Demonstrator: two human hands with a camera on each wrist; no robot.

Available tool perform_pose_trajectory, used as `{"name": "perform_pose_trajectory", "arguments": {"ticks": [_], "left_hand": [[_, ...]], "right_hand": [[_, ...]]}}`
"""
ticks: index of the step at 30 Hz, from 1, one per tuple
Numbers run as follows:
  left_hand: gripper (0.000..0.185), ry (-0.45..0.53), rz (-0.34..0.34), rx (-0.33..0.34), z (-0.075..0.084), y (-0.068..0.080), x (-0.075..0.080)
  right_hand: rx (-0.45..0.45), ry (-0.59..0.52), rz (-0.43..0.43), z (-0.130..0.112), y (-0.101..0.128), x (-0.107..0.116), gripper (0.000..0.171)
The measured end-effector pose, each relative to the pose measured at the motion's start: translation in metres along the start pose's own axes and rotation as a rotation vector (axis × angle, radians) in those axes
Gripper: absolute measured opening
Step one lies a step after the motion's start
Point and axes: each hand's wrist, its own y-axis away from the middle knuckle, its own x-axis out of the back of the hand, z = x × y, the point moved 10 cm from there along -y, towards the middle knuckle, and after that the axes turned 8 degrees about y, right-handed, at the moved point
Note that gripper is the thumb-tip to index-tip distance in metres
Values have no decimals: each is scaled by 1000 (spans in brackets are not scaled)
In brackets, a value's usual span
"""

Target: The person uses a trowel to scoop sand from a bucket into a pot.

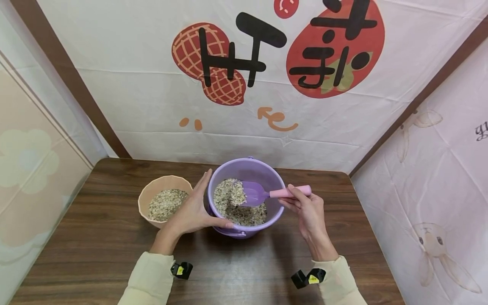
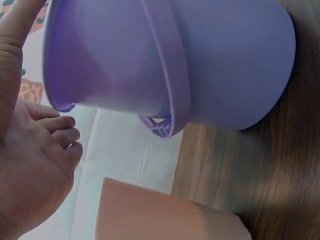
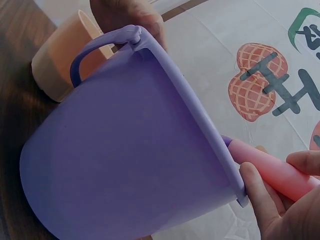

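In the head view, a purple bucket (image 1: pixel 245 197) is seen standing on a dark wood-grain table (image 1: pixel 95 237), and it is steadied by the left hand (image 1: pixel 192 209), whose fingers are held straight and close together against its left wall while the thumb is laid along the near rim. A small scoop (image 1: pixel 267 194), purple in the blade and pink in the handle, is pinched at the handle by the curled fingers of the right hand (image 1: pixel 305 209); its blade is sunk among the grain (image 1: pixel 236 203) heaped inside. A peach bowl (image 1: pixel 164 201), partly filled with the same grain, is set just left of the bucket, partly behind the left hand. In the left wrist view, only the bucket's smooth plastic outside (image 2: pixel 225 60) and the bowl's matte wall (image 2: pixel 160 215) are shown; the contents are hidden and the fingertips are cut off. In the right wrist view, the pink handle is clamped between fingers and thumb just beyond the bucket's rim; the blade is hidden.
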Motion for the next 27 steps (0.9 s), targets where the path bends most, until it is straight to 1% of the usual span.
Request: {"name": "perform_pose_trajectory", "arguments": {"ticks": [6,12,16,21,27], "left_hand": [[147,-1,29,18,-4,8,17],[138,-27,92,38,-15,17,40],[134,-42,136,56,-22,25,56],[133,-35,193,71,-33,36,78],[136,-93,261,121,-50,53,105]], "right_hand": [[3,-11,0,1,0,-1,11],[4,-8,-15,0,-1,-2,12],[0,-7,-10,0,0,-2,11],[-10,3,-7,1,0,-1,12],[-12,4,3,1,0,-1,10]]}}
